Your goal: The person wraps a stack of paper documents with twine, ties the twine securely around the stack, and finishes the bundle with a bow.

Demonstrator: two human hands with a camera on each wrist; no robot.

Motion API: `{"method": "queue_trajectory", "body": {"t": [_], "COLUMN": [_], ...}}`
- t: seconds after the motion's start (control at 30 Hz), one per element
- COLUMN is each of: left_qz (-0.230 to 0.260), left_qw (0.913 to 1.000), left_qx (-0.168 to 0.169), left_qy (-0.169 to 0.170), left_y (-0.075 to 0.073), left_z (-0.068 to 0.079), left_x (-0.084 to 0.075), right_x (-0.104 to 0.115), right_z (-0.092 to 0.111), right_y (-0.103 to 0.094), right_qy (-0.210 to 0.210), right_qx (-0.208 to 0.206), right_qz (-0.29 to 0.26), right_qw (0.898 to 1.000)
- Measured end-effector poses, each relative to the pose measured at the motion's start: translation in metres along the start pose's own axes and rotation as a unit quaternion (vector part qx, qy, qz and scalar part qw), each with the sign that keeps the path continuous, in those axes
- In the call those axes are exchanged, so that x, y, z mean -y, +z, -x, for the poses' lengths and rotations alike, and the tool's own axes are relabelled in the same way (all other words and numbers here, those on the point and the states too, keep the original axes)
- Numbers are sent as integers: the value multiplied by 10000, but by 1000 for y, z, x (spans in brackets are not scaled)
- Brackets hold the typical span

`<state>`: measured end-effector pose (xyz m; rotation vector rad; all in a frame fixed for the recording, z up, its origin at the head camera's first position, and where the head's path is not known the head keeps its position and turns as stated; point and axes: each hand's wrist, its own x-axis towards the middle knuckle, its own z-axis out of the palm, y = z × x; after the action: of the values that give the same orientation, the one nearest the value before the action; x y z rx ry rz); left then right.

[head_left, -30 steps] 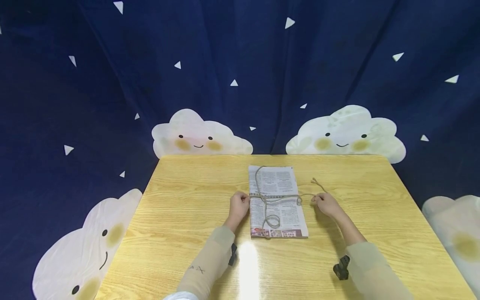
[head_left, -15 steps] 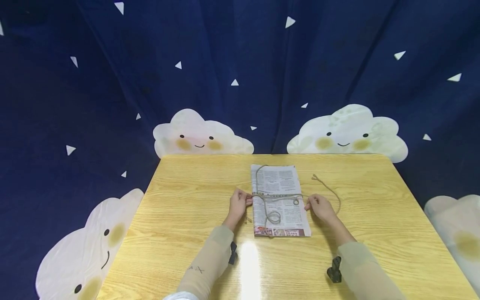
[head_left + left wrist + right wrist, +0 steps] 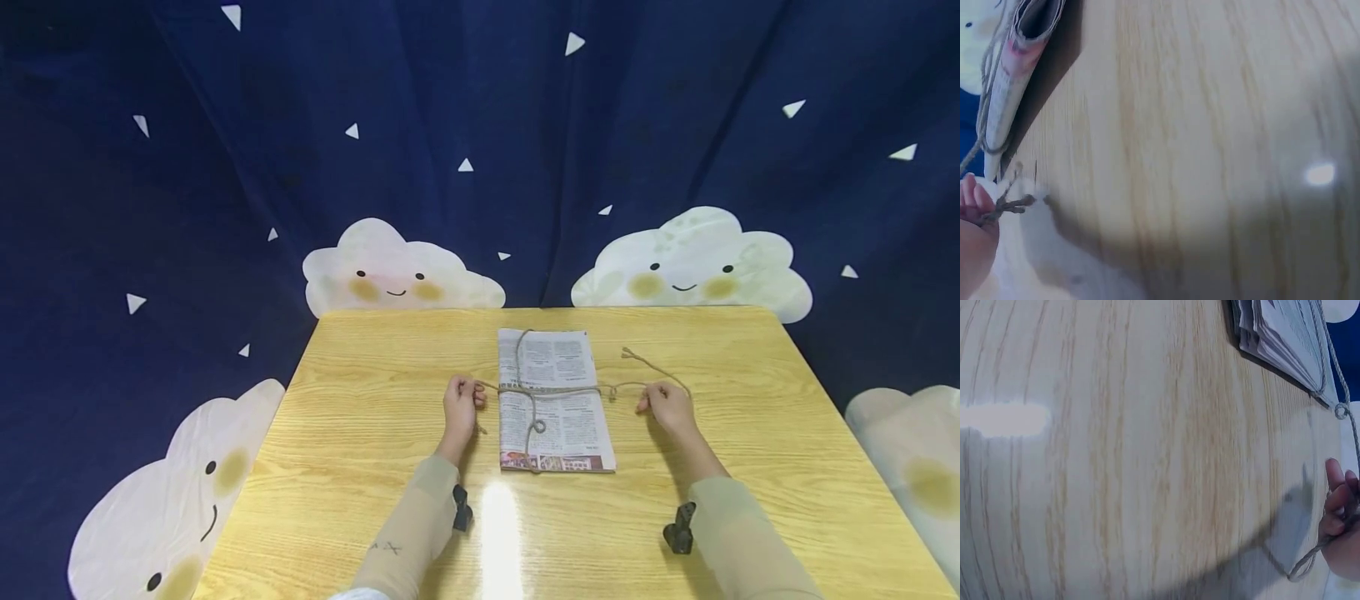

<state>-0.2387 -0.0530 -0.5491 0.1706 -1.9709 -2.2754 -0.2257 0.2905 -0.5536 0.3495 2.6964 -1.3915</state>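
A folded stack of newspaper [image 3: 566, 433] lies on the table, with brown twine [image 3: 555, 392] running across its middle and another strand down its length. On the lower half that strand makes a small loop. My left hand [image 3: 461, 407] grips one end of the twine to the left of the stack; its frayed tip [image 3: 1013, 203] sticks out of the fist in the left wrist view. On the right, my right hand [image 3: 670, 407] pinches the other strand, whose tail curls away behind the hand. A small loop in the twine [image 3: 1342, 411] sits just off the stack's right edge.
The wooden table [image 3: 375, 358] reaches back to a dark blue curtain [image 3: 420, 100] with white triangles and cloud figures. A bright reflection [image 3: 500, 533] shows on the tabletop in front of the stack. Black wrist cameras [image 3: 679, 528] sit on both sleeves.
Both hands have moved outward from the stack, drawing the twine straighter across it. The loop on the lower half has shrunk, and the small right loop has slid off the paper.
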Motion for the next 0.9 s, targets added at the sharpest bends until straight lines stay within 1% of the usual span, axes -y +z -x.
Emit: {"method": "queue_trajectory", "body": {"t": [0.07, 0.17, 0.3, 0.4, 0.43, 0.5, 0.57, 0.6, 0.63, 0.67, 0.73, 0.77, 0.83, 0.9], "left_qz": [248, 445, 418, 125, -8, -436, -1029, -1377, -1777, -2202, -2949, -3286, -3820, -4098], "left_qw": [9996, 9985, 9972, 9953, 9942, 9906, 9846, 9801, 9735, 9647, 9461, 9359, 9164, 9046], "left_qx": [-105, -309, -606, -947, -1058, -1276, -1396, -1414, -1419, -1420, -1309, -1223, -1039, -731], "left_qy": [26, 95, 104, 157, 185, 249, 235, 220, 228, 251, 293, 354, 586, 916], "left_y": [-5, -13, -27, -37, -41, -47, -53, -55, -57, -58, -59, -58, -54, -47], "left_z": [-4, -12, -18, -20, -21, -21, -21, -21, -21, -21, -20, -19, -18, -17], "left_x": [3, 11, 17, 18, 18, 19, 19, 20, 20, 21, 23, 24, 26, 27], "right_x": [-2, -5, -9, -11, -12, -15, -17, -18, -19, -20, -20, -19, -14, -8], "right_z": [0, 1, 1, 1, 1, 2, 4, 5, 6, 6, 7, 8, 7, 6], "right_y": [-2, -4, -6, -7, -7, -8, -8, -8, -7, -7, -7, -6, -3, 2], "right_qy": [24, 93, 192, 286, 303, 330, 287, 246, 184, 127, -53, -153, -356, -619], "right_qx": [-23, -61, -133, -282, -327, -307, -132, -28, 108, 230, 357, 383, 303, 129], "right_qz": [-134, -291, -318, -134, 10, 212, 340, 432, 510, 537, 726, 847, 1112, 1269], "right_qw": [9999, 9995, 9992, 9991, 9990, 9988, 9989, 9988, 9985, 9982, 9967, 9955, 9927, 9899]}}
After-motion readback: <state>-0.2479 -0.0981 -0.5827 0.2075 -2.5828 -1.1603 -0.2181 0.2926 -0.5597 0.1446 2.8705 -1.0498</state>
